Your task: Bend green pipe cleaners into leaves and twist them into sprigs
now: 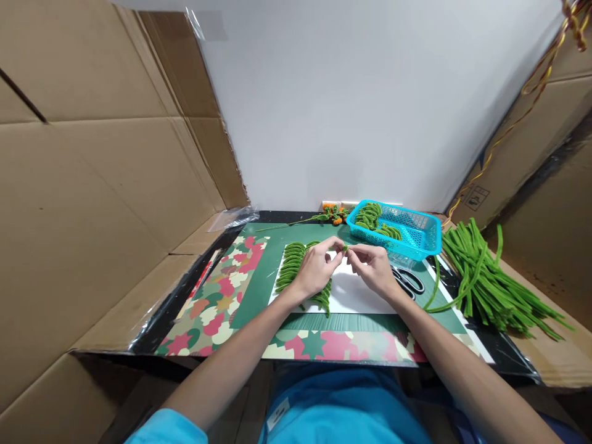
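My left hand [317, 266] and my right hand [374, 270] meet above a sheet of white paper [354, 296]. Between their fingertips is a small piece of green pipe cleaner [345, 248], pinched from both sides and mostly hidden by the fingers. Several bent green pipe cleaner pieces [290, 266] lie in rows on the left part of the paper, partly covered by my left hand. Black-handled scissors [409, 282] rest just right of my right wrist, their blades out of sight behind it.
A blue plastic basket [428, 237] at the back right holds more bent green pieces [370, 216]. Beside it lies a stem with orange flowers [337, 214]. A large bundle of long green pipe cleaners [490, 283] sits at the right. Cardboard walls [106, 154] flank the table.
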`<control>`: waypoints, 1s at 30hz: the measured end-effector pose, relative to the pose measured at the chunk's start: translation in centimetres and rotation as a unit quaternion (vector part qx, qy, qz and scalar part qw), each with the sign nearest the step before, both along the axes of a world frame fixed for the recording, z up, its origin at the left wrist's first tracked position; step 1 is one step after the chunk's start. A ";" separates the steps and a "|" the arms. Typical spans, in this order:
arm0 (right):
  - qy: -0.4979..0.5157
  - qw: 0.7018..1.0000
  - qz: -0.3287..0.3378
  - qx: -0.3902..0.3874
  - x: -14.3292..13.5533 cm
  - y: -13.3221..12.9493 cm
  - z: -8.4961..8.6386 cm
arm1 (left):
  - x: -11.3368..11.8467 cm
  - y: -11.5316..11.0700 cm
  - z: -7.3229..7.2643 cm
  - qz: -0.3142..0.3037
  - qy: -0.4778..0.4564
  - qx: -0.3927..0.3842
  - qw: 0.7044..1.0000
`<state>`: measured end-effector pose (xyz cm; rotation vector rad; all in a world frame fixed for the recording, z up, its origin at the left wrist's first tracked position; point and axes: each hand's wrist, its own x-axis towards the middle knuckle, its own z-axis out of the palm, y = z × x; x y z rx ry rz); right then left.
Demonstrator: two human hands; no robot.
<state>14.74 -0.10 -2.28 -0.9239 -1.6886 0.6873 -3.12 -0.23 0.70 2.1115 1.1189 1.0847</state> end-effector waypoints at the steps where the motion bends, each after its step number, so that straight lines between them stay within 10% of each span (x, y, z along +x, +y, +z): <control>1: 0.004 1.000 0.001 -0.002 0.0 0.0 0.0 | 0.0 0.0 0.0 -0.003 -0.005 -0.002 1.000; 30: -0.123 0.989 -0.044 0.070 0.3 0.5 -0.6 | -0.1 0.8 -0.7 -0.045 -0.103 -0.130 0.985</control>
